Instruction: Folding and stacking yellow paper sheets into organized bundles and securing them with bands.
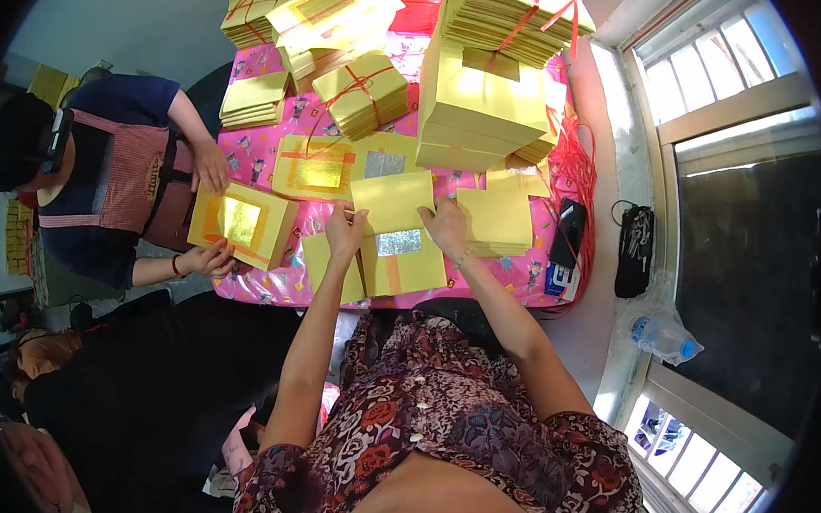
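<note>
Both my hands are at a plain yellow paper sheet (393,200) near the middle of the table's front. My left hand (345,232) pinches its lower left corner. On its right edge, my right hand (445,227) is closed, the thumb on top. Just below lies yellow paper (417,277) with a silver foil patch (399,242) and an orange stripe. Another yellow piece (325,263) sits under my left wrist. To the right of my right hand is a pile of yellow paper (498,218). Behind my left hand is yellow paper with a gold patch (318,171).
A co-worker (127,167) at left has both hands on a yellow stack (236,226). Tied yellow bundles (361,94) and a tall stack (483,107) stand at the back. Red strips (576,191), a dark phone (569,234) and a window (747,218) are at right. Pink patterned cloth (279,282) covers the table.
</note>
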Demonstrator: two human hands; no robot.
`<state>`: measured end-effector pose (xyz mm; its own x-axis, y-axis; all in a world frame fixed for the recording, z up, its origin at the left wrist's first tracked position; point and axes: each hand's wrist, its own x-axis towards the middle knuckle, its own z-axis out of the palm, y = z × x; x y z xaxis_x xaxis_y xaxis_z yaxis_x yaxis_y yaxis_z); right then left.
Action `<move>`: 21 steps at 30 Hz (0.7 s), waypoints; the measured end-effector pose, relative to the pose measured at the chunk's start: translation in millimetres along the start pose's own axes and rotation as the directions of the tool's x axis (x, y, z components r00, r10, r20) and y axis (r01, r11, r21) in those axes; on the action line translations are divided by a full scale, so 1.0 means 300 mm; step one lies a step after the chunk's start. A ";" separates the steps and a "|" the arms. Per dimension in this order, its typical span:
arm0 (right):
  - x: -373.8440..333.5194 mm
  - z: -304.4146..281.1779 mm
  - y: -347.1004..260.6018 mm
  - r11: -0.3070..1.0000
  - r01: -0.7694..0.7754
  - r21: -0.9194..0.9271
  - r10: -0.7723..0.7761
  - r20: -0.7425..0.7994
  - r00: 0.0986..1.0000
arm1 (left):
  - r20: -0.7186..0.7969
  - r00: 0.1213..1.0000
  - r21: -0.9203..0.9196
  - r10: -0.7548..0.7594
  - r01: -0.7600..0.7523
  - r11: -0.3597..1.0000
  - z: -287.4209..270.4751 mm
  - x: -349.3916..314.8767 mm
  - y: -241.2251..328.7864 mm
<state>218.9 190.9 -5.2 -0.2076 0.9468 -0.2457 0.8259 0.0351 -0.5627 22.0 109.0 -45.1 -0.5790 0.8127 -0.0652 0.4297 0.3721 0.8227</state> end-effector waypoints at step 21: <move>-0.011 -0.031 -0.028 1.000 0.000 -0.012 0.000 -0.011 1.000 | -0.033 0.999 0.079 0.004 -0.002 0.997 -0.019 -0.021 0.041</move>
<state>217.5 190.5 7.6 -0.2016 0.9504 -0.2368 0.8321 0.0387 -0.5532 27.0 106.0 -31.5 -0.5997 0.7991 -0.0430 0.4839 0.4049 0.7759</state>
